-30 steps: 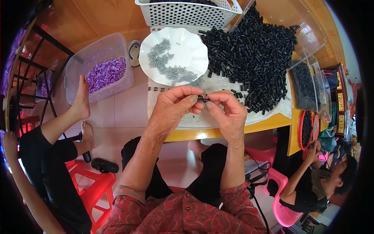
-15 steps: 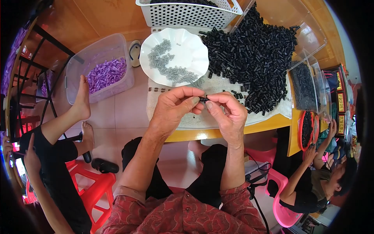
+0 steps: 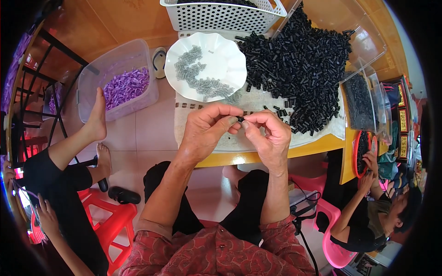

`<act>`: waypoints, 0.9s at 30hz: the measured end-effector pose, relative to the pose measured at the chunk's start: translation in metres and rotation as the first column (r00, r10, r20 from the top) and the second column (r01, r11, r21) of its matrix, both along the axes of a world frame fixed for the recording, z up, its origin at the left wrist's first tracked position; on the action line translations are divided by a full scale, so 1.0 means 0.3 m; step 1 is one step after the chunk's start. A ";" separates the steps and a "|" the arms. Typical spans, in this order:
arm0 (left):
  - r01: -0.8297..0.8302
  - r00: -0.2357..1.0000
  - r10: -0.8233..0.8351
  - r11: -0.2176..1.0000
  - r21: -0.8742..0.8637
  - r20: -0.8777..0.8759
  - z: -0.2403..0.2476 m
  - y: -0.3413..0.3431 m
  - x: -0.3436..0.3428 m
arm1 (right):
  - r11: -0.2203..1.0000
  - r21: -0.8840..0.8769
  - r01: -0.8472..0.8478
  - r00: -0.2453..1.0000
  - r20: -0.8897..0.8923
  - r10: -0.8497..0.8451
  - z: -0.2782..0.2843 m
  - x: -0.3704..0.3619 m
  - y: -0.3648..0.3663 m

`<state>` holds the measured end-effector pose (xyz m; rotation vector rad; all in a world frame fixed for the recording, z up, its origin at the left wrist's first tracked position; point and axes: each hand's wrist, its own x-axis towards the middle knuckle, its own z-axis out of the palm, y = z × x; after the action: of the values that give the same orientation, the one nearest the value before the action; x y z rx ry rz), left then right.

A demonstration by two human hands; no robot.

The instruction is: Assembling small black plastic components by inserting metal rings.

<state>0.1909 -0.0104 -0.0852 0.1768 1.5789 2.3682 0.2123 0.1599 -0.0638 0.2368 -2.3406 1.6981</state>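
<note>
Between my two hands, over the near edge of the cloth, a small black plastic piece [image 3: 240, 118] is pinched at both ends. My left hand [image 3: 206, 128] grips it with thumb and forefinger; my right hand [image 3: 268, 135] does the same from the other side. Fingertips hide most of the piece. Just beyond my hands, a white scalloped plate [image 3: 225, 60] carries a scatter of small silvery springs [image 3: 191, 69]. To its right spreads a big heap of short black plastic tubes [image 3: 304, 69], with a few loose ones near my right fingers.
A white perforated basket [image 3: 221, 19] stands at the back. Clear bins [image 3: 361, 103] are on the right, beside a red tray [image 3: 357, 154]. On the floor at left sits a translucent tub [image 3: 133, 108] of purple pieces. Other people sit left and right; a red stool [image 3: 113, 211] is left.
My fingertips have drawn slightly closer together, so less of the black piece shows. The person on the right has moved a hand to the red tray; the left person's hand has lowered.
</note>
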 end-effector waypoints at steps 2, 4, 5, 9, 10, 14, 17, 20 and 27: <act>-0.011 0.999 0.008 0.999 -0.043 -0.050 0.003 0.002 0.002 | 0.999 0.049 -0.003 1.000 -0.019 0.004 0.012 0.001 0.002; -0.016 0.998 0.013 0.998 -0.062 -0.057 0.005 0.003 0.005 | 0.999 0.046 -0.020 1.000 -0.015 0.021 0.010 0.003 0.004; -0.021 0.998 0.016 0.997 -0.080 -0.065 0.006 0.005 0.006 | 0.999 0.045 -0.021 1.000 -0.015 0.022 0.008 0.004 0.003; -0.035 0.992 0.023 0.994 -0.100 -0.121 0.002 0.015 0.010 | 0.998 -0.063 0.014 0.995 0.097 -0.008 0.013 0.020 0.000; -0.034 0.996 0.031 0.999 -0.038 -0.078 0.008 0.019 0.011 | 0.987 -0.153 0.042 0.982 0.191 -0.012 0.015 0.025 -0.003; -0.047 0.999 0.047 0.998 0.038 -0.019 0.007 0.026 0.015 | 0.958 -0.280 0.067 0.974 0.228 -0.001 0.030 0.025 -0.019; -0.076 0.995 0.076 0.997 0.002 -0.067 0.002 0.032 0.019 | 0.953 -0.298 0.064 0.971 0.237 0.008 0.035 0.028 -0.017; -0.107 0.987 0.098 0.992 -0.064 -0.131 0.008 0.035 0.020 | 0.953 -0.295 0.072 0.966 0.260 0.007 0.038 0.027 -0.018; -0.110 0.982 0.100 0.992 -0.061 -0.158 0.009 0.032 0.020 | 0.938 -0.338 0.073 0.968 0.252 0.015 0.045 0.035 -0.032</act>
<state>0.1970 -0.0009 -0.0824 0.2756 1.7798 2.4264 0.2228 0.1502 -0.0504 -0.0827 -2.1359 2.1956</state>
